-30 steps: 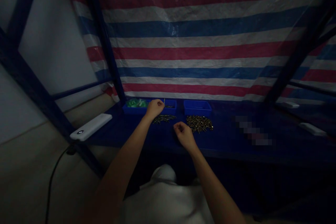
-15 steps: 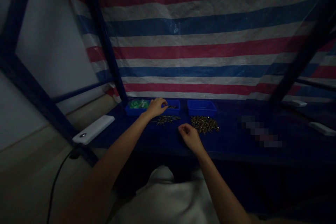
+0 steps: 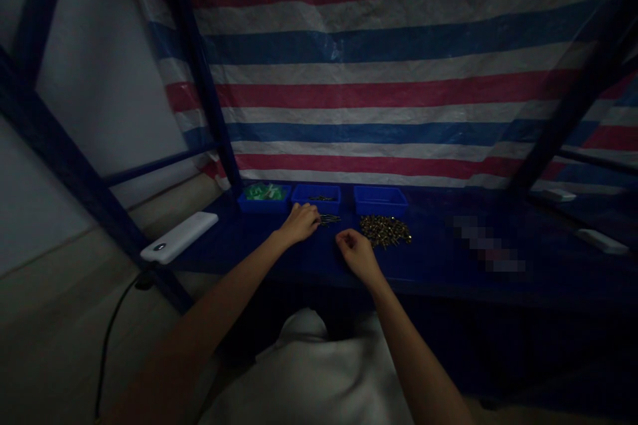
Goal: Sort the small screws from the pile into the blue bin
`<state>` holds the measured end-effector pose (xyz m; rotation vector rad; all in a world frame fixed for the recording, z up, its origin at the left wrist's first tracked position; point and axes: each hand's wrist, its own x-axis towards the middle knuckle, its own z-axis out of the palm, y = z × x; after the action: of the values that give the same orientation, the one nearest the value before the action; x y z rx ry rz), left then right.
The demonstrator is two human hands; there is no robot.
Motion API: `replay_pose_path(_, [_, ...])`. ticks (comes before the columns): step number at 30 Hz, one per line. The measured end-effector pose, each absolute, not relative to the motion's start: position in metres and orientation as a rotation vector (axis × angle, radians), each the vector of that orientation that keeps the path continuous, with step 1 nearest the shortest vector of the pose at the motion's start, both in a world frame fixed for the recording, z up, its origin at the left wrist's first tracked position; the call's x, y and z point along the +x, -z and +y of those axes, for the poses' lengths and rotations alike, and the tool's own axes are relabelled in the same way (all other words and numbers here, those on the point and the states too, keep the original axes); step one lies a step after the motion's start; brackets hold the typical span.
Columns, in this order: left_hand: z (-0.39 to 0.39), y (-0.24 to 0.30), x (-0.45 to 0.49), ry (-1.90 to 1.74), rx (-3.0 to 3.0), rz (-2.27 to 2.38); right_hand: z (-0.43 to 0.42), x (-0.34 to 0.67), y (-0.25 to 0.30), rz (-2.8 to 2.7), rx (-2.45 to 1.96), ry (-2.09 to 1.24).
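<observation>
My left hand rests on the blue table, fingers curled over a small pile of thin dark pins; what it holds is too dim to make out. My right hand lies a little nearer to me, closed in a loose fist, just left of a heap of brass-coloured screws. Three blue trays stand behind: the left tray holds green pieces, the middle tray has a few pins, the right tray looks dark inside.
A white power bank lies at the table's left corner with a cable hanging to the floor. Dark blue frame posts rise on both sides. A striped tarpaulin closes the back. White objects lie far right.
My left hand has come back from the middle tray down onto the pile of pins. My right hand has stayed put beside the screws.
</observation>
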<state>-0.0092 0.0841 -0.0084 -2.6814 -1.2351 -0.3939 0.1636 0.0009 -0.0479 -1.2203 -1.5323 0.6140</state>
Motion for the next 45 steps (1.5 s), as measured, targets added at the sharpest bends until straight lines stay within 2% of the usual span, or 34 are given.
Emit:
replay_pose_path(5, [0.079,0.004,-0.008,0.421,-2.63,-1.23,0.009,0.161,0.049,-1.549,-1.254,-0.553])
replay_pose_path(12, [0.07,-0.009,-0.009,0.424,-2.595,-1.3,0.036,0.142,0.028,-1.931,-1.342,-0.088])
replay_pose_path(18, [0.063,-0.012,-0.01,0.577,-2.65,-1.387,0.047,0.132,0.018,-2.167,-1.375,0.088])
replay_pose_path(22, [0.06,-0.002,-0.014,0.929,-2.689,-1.506,0.051,0.137,0.026,-2.003,-1.237,-0.042])
replay_pose_path(31, [0.056,0.026,0.002,1.583,-2.809,-1.511,0.051,0.141,0.028,-1.45,-0.982,-0.64])
replay_pose_path(45, [0.053,0.024,0.008,1.759,-2.753,-1.528,0.055,0.141,0.031,-1.358,-0.957,-0.718])
